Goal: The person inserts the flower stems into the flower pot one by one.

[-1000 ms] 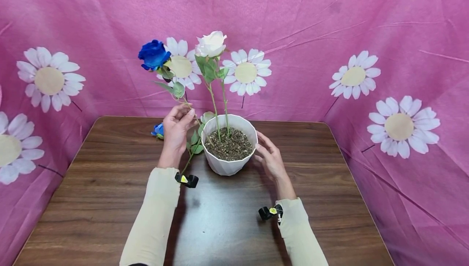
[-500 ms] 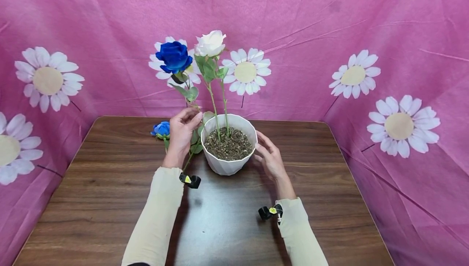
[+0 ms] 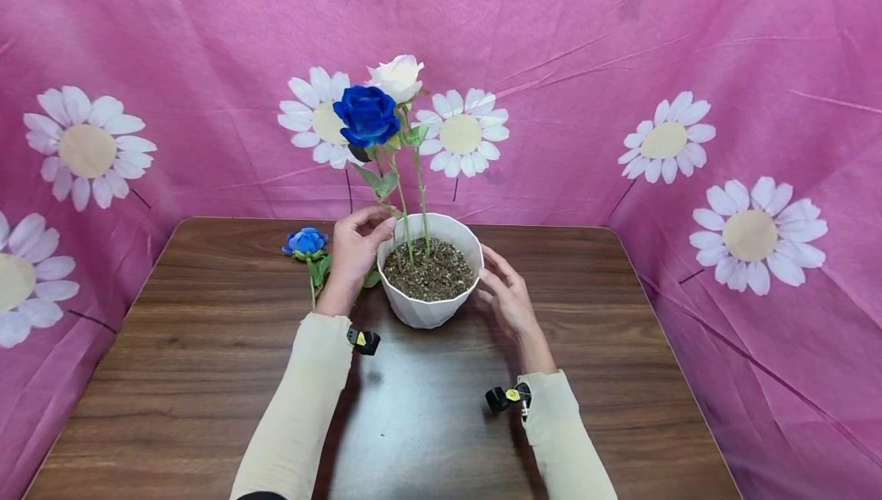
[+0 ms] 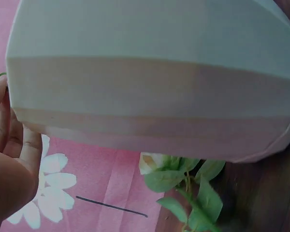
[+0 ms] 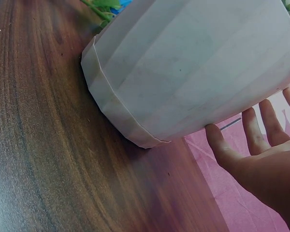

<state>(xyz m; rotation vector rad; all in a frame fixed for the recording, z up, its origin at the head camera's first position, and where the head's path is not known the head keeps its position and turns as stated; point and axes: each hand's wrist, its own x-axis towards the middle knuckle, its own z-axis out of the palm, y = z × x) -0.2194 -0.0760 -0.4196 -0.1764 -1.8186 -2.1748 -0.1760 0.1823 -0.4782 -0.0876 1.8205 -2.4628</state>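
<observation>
A faceted white pot (image 3: 427, 312) filled with soil stands on the wooden table. In it a white rose (image 3: 397, 77) rises upright, a second green stem (image 3: 422, 190) beside it. My left hand (image 3: 356, 247) pinches the stem of a dark blue rose (image 3: 367, 116) at the pot's left rim; the bloom overlaps the white rose in the head view, and the stem's lower end is hidden. On the opposite side, my right hand (image 3: 510, 297) touches the pot wall with extended fingers, whose fingertips (image 5: 250, 113) meet the white side in the right wrist view.
A lighter blue rose (image 3: 305, 243) lies on the table (image 3: 207, 377) left of the pot, partly behind my left forearm. Leaves and a pale bloom (image 4: 152, 163) show below the pot in the left wrist view. Pink cloth (image 3: 551, 40) with printed daisies hangs around the table.
My left hand has moved right to the pot's rim, carrying the dark blue rose across in front of the white one. More of the lying blue rose shows. My right hand stays put.
</observation>
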